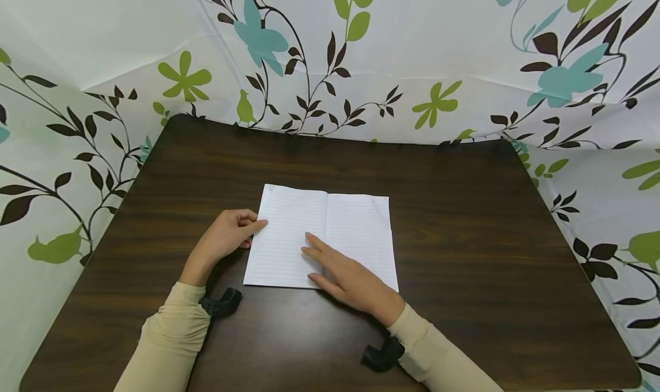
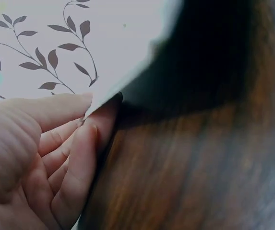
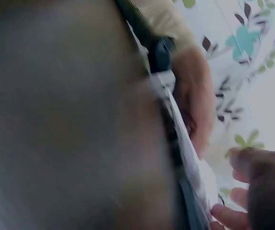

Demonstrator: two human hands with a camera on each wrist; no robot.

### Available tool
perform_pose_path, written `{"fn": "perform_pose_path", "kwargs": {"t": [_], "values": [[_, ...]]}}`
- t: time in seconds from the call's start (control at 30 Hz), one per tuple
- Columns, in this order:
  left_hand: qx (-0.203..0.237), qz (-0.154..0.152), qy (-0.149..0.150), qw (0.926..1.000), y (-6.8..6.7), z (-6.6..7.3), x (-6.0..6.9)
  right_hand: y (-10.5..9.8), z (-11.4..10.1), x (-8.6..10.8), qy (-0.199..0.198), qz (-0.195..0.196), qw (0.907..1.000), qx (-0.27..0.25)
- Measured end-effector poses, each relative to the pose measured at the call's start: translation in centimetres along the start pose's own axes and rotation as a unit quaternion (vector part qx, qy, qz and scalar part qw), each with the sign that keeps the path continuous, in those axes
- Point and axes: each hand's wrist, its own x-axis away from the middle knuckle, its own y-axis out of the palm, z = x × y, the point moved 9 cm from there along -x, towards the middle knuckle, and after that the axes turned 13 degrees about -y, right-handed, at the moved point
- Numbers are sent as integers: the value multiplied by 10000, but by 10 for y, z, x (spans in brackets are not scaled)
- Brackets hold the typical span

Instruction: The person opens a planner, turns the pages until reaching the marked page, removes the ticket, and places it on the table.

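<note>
Open notebook (image 1: 299, 221) lies on tabletop (image 1: 454, 237). Left hand (image 1: 224, 237) pinches its left edge; right hand (image 1: 348, 274), fingers spread, lies over the fold (image 1: 326, 217) (contact unclear). Risk: lopsided tug from the pinch could crease or skid it.

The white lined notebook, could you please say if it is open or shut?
The notebook is open: two ruled pages lie spread either side of a centre fold, the left edge pinched by the left hand.
</note>
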Motion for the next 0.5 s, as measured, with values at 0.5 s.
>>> {"fn": "perform_pose_path", "kwargs": {"t": [0.5], "values": [[-102,-25,-17,9999,1,1,-1,-72,98,63,3166,1445,9344,760]]}}
